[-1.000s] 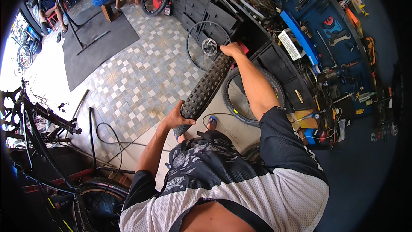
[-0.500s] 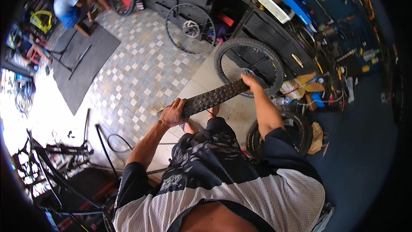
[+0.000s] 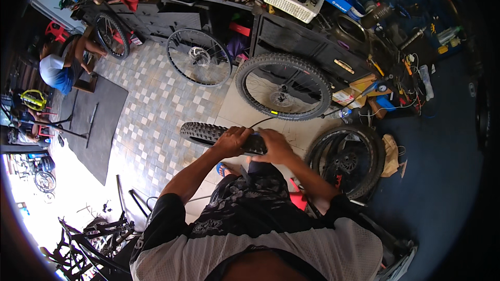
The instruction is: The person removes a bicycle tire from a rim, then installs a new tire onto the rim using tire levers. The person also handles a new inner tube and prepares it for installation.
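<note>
The tyre point(image 3: 203, 130) is just before the person's torso point(image 3: 245, 192). Beyond it, a wheel point(image 3: 283, 99) stands before the table point(image 3: 291, 36), which bears a basket point(image 3: 286, 8); left of that wheel stands a second wheel point(image 3: 199, 56). At right, a third wheel point(image 3: 345, 163) is beside crumpled paper point(image 3: 390, 156); at left, a mat point(image 3: 107, 119) lies on the floor point(image 3: 151, 88), with bicycle frames point(image 3: 88, 250) nearer.
</note>
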Demonstrator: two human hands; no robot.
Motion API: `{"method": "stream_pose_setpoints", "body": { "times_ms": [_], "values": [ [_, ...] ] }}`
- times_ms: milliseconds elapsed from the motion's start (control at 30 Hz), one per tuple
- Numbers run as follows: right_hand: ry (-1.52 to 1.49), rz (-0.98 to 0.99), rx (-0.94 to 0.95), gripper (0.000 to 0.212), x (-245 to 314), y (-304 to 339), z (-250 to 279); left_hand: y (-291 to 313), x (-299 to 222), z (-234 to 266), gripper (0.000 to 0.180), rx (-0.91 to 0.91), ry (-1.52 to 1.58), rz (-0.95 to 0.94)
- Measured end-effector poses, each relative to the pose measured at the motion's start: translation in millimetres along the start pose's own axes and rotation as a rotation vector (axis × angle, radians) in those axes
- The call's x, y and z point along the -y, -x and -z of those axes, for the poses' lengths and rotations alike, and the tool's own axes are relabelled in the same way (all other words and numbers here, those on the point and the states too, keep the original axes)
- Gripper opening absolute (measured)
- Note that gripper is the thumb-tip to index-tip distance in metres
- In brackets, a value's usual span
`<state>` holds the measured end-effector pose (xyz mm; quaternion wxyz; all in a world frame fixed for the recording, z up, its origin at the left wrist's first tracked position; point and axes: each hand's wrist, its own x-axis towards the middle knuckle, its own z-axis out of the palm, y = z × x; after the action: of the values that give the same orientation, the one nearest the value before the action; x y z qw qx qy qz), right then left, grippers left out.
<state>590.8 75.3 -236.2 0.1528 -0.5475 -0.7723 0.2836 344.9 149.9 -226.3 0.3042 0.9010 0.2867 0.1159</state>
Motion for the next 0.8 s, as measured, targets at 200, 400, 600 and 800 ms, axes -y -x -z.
{"method": "stream_pose_setpoints", "body": {
  "times_ms": [200,400,600,800],
  "values": [
    [-0.001,-0.17,-0.024,0.083,3,-52,10,-65,-2,24,0.072,0.061,-0.047,-0.05],
    [-0.056,-0.166,0.012,0.086,-5,-89,13,-92,33,72,0.049,0.173,0.169,0.123],
    [0.046,-0.246,-0.007,0.083,-19,-125,-8,-115,144,96,0.039,0.04,0.316,0.354],
    [0.181,-0.482,0.094,0.076,-40,-149,-10,-178,342,123,0.031,-0.157,0.111,0.463]
  ]
}}
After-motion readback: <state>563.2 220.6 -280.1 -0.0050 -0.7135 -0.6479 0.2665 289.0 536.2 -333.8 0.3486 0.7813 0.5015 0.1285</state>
